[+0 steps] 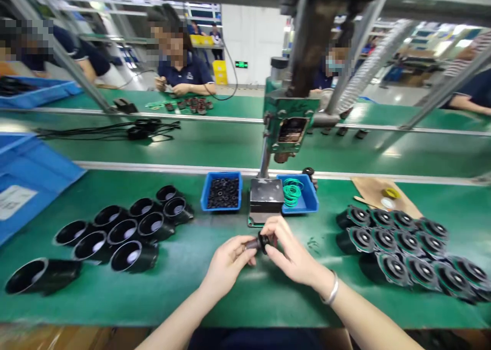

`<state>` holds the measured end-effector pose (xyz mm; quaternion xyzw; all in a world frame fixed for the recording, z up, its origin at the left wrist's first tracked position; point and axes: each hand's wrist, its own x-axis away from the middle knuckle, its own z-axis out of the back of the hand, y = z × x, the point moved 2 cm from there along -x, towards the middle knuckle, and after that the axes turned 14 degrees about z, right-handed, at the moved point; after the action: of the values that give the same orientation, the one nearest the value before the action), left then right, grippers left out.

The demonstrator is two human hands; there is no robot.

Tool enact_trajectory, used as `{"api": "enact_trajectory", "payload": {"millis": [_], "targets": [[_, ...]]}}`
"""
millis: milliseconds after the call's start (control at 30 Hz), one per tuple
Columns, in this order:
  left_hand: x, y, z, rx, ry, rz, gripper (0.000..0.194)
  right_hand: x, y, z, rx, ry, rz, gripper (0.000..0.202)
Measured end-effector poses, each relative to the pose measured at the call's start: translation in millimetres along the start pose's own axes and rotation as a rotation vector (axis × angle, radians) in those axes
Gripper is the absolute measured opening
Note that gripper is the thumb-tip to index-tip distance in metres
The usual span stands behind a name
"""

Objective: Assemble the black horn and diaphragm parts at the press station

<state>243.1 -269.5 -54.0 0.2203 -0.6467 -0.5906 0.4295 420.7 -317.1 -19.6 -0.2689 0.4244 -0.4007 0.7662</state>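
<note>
The small part [263, 242] sits between both hands, just above the near middle of the counter [276, 301]: a slim brownish tube on its left, a wide black collar on its right. The left hand [230, 260] reaches in from the near left, thumb and fingers pinching the tube. The right hand [293, 253], a silver bangle [332, 287] at its wrist, bends inward with its fingers gripping the collar. Across the green counter, left to right, stand a blue bin [46, 168], black cups [153, 255] lying open-end near, a blue tray [221, 210] of black rings [223, 192], a metal press [293, 120], a blue box [310, 202] holding green rings [292, 192], and rows of black housings [387, 237]. Beyond, a person in a dark shirt [184, 74] sits at another green counter [238, 102].
</note>
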Motion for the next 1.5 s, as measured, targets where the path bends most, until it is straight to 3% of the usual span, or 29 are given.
{"api": "enact_trajectory", "payload": {"millis": [167, 300, 400, 533, 633, 700, 800, 933, 1033, 1267, 1500], "targets": [[8.2, 11.7, 13.7, -0.169, 0.036, -0.104, 0.020, 2.0, 14.3, -9.1, -0.149, 0.037, 0.022, 0.030], [8.0, 20.0, 11.5, -0.472, 0.070, -0.278, 0.018, 8.1, 24.0, -16.3, -0.159, 0.069, 0.008, 0.032], [4.3, 19.7, 7.5, -0.574, 0.089, -0.356, 0.020, 10.1, 29.5, -16.7, -0.152, 0.084, -0.008, 0.032], [-2.4, 17.6, -7.3, -0.876, 0.085, -0.335, 0.021, 6.9, 31.9, -22.7, -0.170, 0.146, -0.028, 0.027], [-11.7, 18.8, -20.0, -1.273, 0.191, -0.263, 0.015, 5.4, 30.2, -29.9, -0.160, 0.155, -0.024, 0.026], [-20.8, 22.9, -19.9, -1.409, 0.256, -0.238, 0.013, 7.5, 29.4, -29.7, -0.122, 0.159, 0.001, 0.025], [-38.4, 36.6, 3.1, -1.438, 0.309, -0.217, 0.016, 13.6, 32.7, -19.6, -0.102, 0.274, 0.013, 0.024], [-68.0, 65.3, 55.8, -1.457, 0.429, -0.185, 0.010, 16.4, 39.8, -8.1, -0.140, 0.397, 0.012, 0.025], [-90.2, 77.7, 79.4, -1.465, 0.377, -0.176, 0.010, 13.6, 41.9, -7.2, -0.185, 0.405, 0.025, 0.023], [-106.9, 74.4, 83.4, -1.343, 0.253, -0.143, 0.019, 13.7, 43.8, -8.6, -0.390, 0.453, -0.087, 0.020], [-94.1, 77.4, 94.4, -0.959, 0.334, -0.099, 0.008, 12.2, 43.7, -8.1, -0.443, 0.467, -0.086, 0.024]]}}
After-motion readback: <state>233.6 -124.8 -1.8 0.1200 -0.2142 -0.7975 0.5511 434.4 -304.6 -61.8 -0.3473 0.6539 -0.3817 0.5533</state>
